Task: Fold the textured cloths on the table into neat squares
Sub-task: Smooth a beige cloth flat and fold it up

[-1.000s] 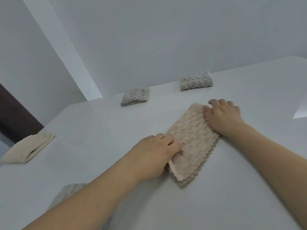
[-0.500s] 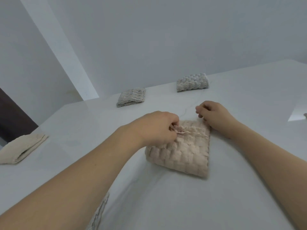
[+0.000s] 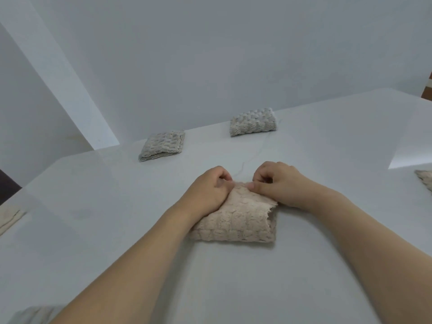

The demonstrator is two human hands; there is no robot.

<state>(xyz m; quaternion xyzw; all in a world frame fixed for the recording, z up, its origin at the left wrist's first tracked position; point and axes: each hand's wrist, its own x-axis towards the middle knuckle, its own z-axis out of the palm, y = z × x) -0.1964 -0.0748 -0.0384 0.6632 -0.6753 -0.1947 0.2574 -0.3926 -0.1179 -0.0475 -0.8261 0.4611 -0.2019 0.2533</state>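
**A:** Head cam is showing both sets of fingers curled in tight right at the far edge of the beige cloth (image 3: 236, 218). The left hand (image 3: 208, 191) is pinching the left part of that edge, thumb and fingers closed on the fabric, and the right hand (image 3: 278, 183) is doing the same just beside it, thumb pressing the top layer down. So both are gripping cloth, neither is open at all.

**B:** Yeah, and the cloth itself is sitting mid-table (image 3: 233, 288), already doubled over, with the folded side facing the person. The top layer's right edge is looking ragged and isn't lining up with the layer underneath, though.

**A:** That's the bit I'd be fixing. My guess is they're matching up the far edges, so I'd be tugging the top layer a touch to the right until that edge is sitting flush, then pressing flat from the pinch outward. It's thick, bumpy stuff, so it's probably going to spring back if you just let go.

**B:** Agreed. Moving outward, there are two grey cloths already folded near the back edge, one on the left (image 3: 162, 145) and one further right (image 3: 253, 121), well apart from the hands.

**A:** Plus bits of more cloth are peeking in at the right edge (image 3: 425, 180), the left edge (image 3: 9, 218) and bottom left (image 3: 32, 318). Can't tell whether those are done.
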